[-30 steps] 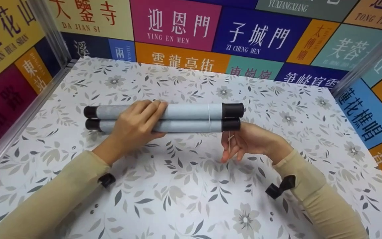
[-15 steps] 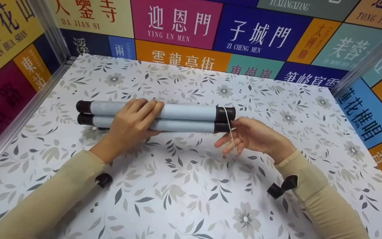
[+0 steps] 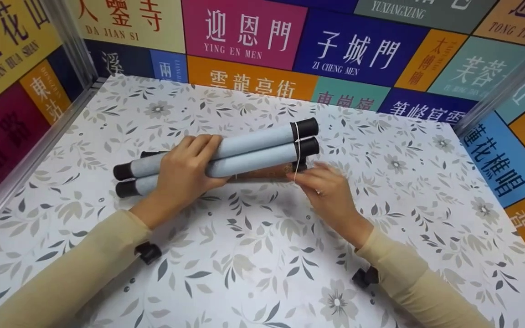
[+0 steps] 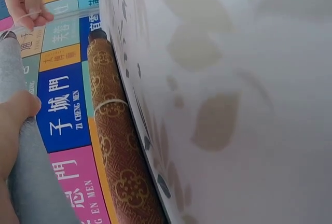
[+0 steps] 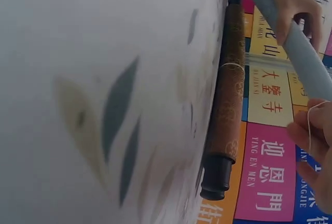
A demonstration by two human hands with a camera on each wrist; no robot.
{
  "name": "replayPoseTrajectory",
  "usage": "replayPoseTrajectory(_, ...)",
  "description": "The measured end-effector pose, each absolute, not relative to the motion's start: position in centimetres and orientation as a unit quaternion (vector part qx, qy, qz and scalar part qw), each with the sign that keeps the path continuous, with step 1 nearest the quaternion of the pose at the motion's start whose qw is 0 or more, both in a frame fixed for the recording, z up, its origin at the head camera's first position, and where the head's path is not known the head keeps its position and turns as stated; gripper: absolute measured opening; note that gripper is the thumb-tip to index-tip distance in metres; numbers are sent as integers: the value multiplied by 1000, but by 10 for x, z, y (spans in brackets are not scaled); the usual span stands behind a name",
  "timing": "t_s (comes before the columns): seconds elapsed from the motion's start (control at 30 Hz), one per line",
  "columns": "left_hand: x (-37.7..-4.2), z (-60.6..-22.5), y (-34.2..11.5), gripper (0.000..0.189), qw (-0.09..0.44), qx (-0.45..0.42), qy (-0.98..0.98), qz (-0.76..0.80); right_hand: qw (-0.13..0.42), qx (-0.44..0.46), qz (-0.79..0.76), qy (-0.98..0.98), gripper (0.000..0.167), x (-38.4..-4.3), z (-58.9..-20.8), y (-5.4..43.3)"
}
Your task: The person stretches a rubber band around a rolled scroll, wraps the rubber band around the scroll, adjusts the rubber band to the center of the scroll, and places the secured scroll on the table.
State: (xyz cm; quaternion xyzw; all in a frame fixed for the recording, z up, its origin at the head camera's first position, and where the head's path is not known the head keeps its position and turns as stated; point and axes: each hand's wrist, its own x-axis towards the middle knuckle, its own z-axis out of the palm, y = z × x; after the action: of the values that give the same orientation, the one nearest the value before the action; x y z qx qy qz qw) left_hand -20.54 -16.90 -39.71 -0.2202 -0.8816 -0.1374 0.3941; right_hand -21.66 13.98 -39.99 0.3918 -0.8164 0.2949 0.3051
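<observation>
Two pale blue scrolls (image 3: 255, 140) with black end knobs lie side by side in my left hand (image 3: 189, 164), which grips them round the middle. Their right ends tilt up, away from the table. A thin white band (image 3: 298, 155) loops over the black knobs at that end. My right hand (image 3: 328, 189) pinches the band and draws it toward me. Underneath, a brown scroll with a gold flower pattern (image 4: 119, 146) lies on the table, partly hidden in the head view. Another white band (image 5: 233, 66) circles this brown scroll.
The table (image 3: 244, 282) has a white cover printed with grey leaves and flowers. Behind it and at both sides stand panels (image 3: 244, 34) of coloured blocks with large lettering, joined by clear corner strips.
The band has moved from the pale blue part onto the right-hand knobs. The scrolls' right ends have lifted, showing the brown scroll. My right hand has shifted left and turned, its fingers closing on the band.
</observation>
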Motion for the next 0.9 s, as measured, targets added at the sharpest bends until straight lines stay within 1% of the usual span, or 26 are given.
replayPoseTrajectory(0.07, -205, -397, -167, 78, 385, -216, -886, -144, 357, 419, 233, -801, 24, -218, -401, 140)
replayPoseTrajectory(0.13, -204, -397, -167, 79, 379, -212, -889, -147, 380, 455, 187, -783, 27, -221, -399, 141)
replayPoseTrajectory(0.37, -203, -400, -163, 78, 358, -203, -896, -170, 404, 563, 128, -710, 30, -229, -394, 146)
replayPoseTrajectory(0.43, -203, -401, -162, 78, 353, -203, -897, -172, 404, 581, 126, -696, 30, -230, -392, 146)
replayPoseTrajectory(0.53, -203, -402, -160, 78, 350, -199, -899, -171, 388, 592, 126, -695, 30, -231, -391, 146)
replayPoseTrajectory(0.63, -203, -400, -157, 77, 350, -191, -901, -171, 340, 571, 170, -727, 31, -232, -391, 146)
replayPoseTrajectory(0.7, -204, -399, -155, 77, 347, -185, -903, -173, 284, 540, 244, -753, 34, -231, -392, 146)
replayPoseTrajectory(0.77, -203, -398, -154, 77, 344, -179, -905, -176, 214, 498, 353, -762, 32, -230, -395, 143)
replayPoseTrajectory(0.83, -203, -397, -154, 78, 343, -172, -906, -176, 124, 453, 470, -747, 26, -228, -397, 140)
replayPoseTrajectory(0.87, -203, -397, -153, 78, 343, -170, -907, -177, 76, 426, 522, -735, 27, -227, -398, 138)
replayPoseTrajectory(0.9, -203, -396, -153, 78, 344, -168, -907, -176, 25, 403, 568, -718, 36, -226, -399, 136)
